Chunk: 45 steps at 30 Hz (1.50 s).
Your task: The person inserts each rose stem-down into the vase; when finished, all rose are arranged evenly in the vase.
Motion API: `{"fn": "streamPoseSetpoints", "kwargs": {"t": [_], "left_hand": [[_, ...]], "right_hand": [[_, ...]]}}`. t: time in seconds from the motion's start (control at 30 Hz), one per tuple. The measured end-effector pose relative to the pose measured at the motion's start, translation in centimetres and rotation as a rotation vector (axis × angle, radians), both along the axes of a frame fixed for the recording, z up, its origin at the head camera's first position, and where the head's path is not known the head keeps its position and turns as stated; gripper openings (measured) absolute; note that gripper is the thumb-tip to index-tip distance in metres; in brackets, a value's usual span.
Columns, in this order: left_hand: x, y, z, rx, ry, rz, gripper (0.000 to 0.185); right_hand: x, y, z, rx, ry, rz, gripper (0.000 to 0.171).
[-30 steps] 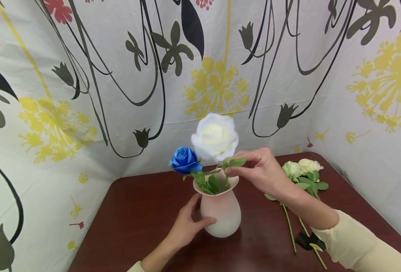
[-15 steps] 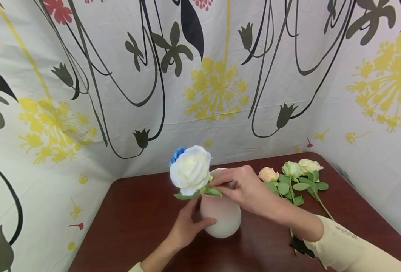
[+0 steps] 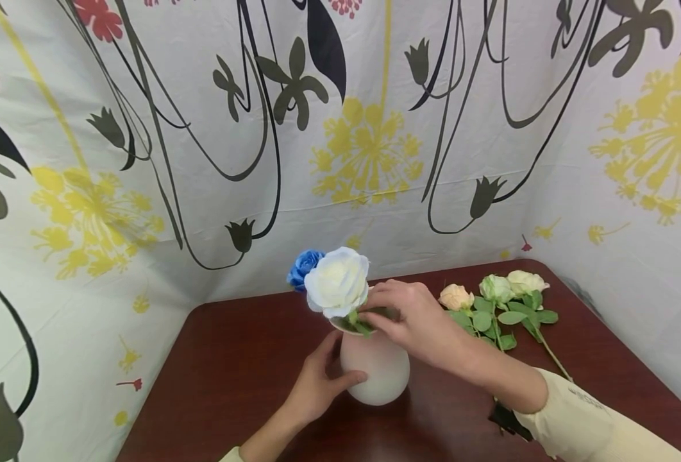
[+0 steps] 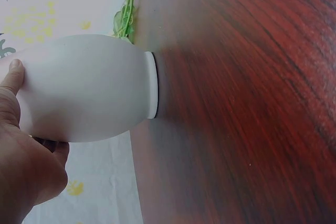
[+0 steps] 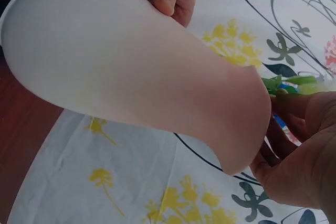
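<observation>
A pale pinkish-white vase (image 3: pixel 379 369) stands upright on the dark red-brown table (image 3: pixel 248 359). My left hand (image 3: pixel 317 384) grips its left side, thumb across the front and fingers behind. At the vase's mouth my right hand (image 3: pixel 415 321) pinches a white rose (image 3: pixel 337 282) just under its bloom; the lower stem is hidden. Behind it leans a blue rose (image 3: pixel 304 268), partly covered by the white bloom. The right wrist view has the fingers of my right hand (image 5: pixel 299 145) right at the flared rim, with green leaves (image 5: pixel 296 81) beside them.
Several cut roses lie to the right on the table: a peach rose (image 3: pixel 456 297), a pale green rose (image 3: pixel 496 289) and a cream rose (image 3: pixel 526 282). A black object (image 3: pixel 510 420) shows by my right sleeve (image 3: pixel 583 417). Flower-patterned cloth (image 3: pixel 202 212) hangs around the table.
My right hand has brought the white rose down and left to the vase mouth, then slightly right, uncovering more of the blue rose. My left hand stays on the vase.
</observation>
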<state>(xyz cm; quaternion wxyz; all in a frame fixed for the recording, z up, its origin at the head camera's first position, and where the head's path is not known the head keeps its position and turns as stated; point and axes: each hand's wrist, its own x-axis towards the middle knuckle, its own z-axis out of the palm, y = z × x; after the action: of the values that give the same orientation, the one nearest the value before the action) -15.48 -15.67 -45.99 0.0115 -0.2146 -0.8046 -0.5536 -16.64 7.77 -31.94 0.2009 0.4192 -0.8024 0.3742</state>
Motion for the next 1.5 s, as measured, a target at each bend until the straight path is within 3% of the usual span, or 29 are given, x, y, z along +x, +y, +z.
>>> {"fn": "streamPoseSetpoints", "kwargs": {"t": [0.43, 0.63, 0.87, 1.03, 1.13, 1.3, 1.5], "left_hand": [[0.1, 0.0, -0.1, -0.007, -0.027, 0.016, 0.079], [0.1, -0.1, 0.0, -0.012, -0.024, 0.018, 0.077], [0.1, -0.1, 0.0, -0.007, -0.027, 0.018, 0.074], [0.1, 0.0, 0.0, -0.005, -0.016, 0.020, 0.075], [0.1, 0.0, 0.0, -0.002, -0.010, 0.020, 0.075], [0.2, 0.1, 0.1, 0.000, -0.012, 0.019, 0.076], [0.2, 0.1, 0.2, -0.002, -0.012, 0.020, 0.076]], "right_hand": [[-0.4, -1.2, -0.3, -0.029, -0.035, 0.027, 0.006], [-0.3, -0.5, -0.7, -0.036, -0.021, -0.028, 0.010], [-0.4, 1.3, -0.6, -0.170, -0.038, -0.068, 0.018], [-0.8, 3.2, -0.3, -0.221, -0.077, -0.147, 0.021], [-1.0, 4.6, -0.2, -0.237, -0.149, -0.210, 0.024], [-1.8, 7.6, -0.6, -0.286, -0.355, -0.249, 0.039], [-3.6, 10.9, -2.6, -0.377, -0.565, -0.291, 0.063]]}}
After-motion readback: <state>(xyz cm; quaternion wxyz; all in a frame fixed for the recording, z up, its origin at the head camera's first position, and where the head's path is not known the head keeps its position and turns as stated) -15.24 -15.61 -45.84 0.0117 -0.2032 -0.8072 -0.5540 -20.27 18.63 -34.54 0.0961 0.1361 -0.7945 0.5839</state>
